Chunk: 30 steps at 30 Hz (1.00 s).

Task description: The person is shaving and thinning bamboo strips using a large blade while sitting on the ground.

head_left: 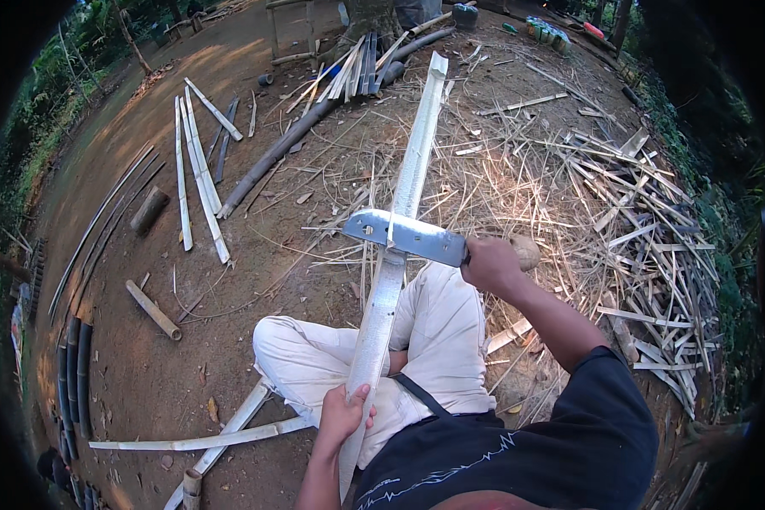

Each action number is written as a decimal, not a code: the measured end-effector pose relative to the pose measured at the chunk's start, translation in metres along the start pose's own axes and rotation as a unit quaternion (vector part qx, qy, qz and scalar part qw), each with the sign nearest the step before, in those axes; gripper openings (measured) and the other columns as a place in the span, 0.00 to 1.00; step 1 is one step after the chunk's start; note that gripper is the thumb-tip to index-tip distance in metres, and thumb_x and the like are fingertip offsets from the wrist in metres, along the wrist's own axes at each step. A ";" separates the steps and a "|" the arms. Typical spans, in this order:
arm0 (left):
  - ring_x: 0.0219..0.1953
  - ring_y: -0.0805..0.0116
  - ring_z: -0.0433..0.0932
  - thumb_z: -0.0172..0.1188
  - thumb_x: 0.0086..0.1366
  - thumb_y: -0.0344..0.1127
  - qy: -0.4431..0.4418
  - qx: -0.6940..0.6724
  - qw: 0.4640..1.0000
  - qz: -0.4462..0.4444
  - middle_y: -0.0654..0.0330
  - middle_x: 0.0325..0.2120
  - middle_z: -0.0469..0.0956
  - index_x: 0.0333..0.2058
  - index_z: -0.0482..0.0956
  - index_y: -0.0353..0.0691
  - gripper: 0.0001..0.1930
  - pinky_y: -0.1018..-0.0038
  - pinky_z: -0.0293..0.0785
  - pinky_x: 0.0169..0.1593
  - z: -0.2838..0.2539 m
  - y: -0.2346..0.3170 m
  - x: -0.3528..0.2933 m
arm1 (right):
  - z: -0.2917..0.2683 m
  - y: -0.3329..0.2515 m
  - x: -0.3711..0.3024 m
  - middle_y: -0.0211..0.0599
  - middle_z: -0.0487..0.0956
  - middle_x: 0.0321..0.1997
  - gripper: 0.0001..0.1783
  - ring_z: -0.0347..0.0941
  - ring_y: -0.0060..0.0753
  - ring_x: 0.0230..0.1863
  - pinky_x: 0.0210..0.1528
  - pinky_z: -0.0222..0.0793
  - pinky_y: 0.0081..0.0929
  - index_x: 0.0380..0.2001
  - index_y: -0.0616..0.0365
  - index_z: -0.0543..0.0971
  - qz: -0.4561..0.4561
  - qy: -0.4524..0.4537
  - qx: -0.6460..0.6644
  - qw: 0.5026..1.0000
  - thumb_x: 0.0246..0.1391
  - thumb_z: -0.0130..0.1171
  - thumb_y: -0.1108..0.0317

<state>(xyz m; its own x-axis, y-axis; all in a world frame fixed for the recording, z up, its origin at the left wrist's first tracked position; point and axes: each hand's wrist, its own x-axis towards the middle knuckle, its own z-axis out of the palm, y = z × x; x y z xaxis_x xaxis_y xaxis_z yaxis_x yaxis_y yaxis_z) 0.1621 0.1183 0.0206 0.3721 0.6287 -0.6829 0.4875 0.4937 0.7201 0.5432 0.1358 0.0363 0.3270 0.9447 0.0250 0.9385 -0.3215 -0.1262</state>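
A long split bamboo strip (376, 314) slants across my lap, its far end reaching out over the ground ahead. My left hand (346, 412) is wrapped round its near part, close to my waist. In my right hand (491, 265) is the handle of a broad machete (421, 237). The flat steel blade lies crosswise over the middle of the strip, and a thin sliver of bamboo (390, 228) stands up at the blade. The blade's edge against the strip is hidden.
Bamboo offcuts (654, 272) are heaped at the right, with fine shavings (510, 183) ahead. Several pale strips (199, 166) and a dark bamboo pole (272, 157) lie front left. More strips (200, 444) rest by my left knee. Short bamboo pieces (153, 309) are scattered on the dirt.
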 end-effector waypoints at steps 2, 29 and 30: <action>0.16 0.73 0.75 0.56 0.74 0.42 -0.006 -0.011 1.000 -0.001 0.58 0.19 0.79 0.39 0.78 0.30 0.16 0.72 0.72 0.21 0.001 -0.015 0.001 | 0.001 -0.025 -0.018 0.50 0.83 0.29 0.11 0.83 0.51 0.33 0.38 0.79 0.43 0.28 0.60 0.80 -0.034 -0.034 0.027 0.998 0.45 0.59 0.64; 0.19 0.72 0.79 0.56 0.74 0.45 0.008 0.038 0.992 -0.118 0.59 0.22 0.81 0.38 0.79 0.30 0.19 0.72 0.75 0.25 -0.049 -0.108 -0.101 | 0.035 -0.002 0.078 0.54 0.84 0.33 0.15 0.82 0.58 0.38 0.44 0.78 0.50 0.32 0.61 0.84 0.059 -0.060 0.029 0.996 0.49 0.57 0.62; 0.19 0.71 0.80 0.56 0.74 0.45 -0.014 0.046 0.990 -0.132 0.59 0.22 0.82 0.39 0.79 0.30 0.19 0.71 0.76 0.26 -0.051 -0.110 -0.105 | 0.049 -0.002 0.067 0.54 0.84 0.31 0.14 0.82 0.58 0.36 0.44 0.79 0.50 0.31 0.61 0.84 0.028 -0.086 0.031 0.995 0.48 0.57 0.62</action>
<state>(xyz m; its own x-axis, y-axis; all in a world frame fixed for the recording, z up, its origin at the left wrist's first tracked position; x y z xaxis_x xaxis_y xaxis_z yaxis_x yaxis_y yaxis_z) 0.0297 0.0286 0.0194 0.2434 0.4682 -0.8494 0.6404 0.5801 0.5033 0.5581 0.2032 -0.0105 0.3490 0.9246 -0.1530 0.9091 -0.3736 -0.1841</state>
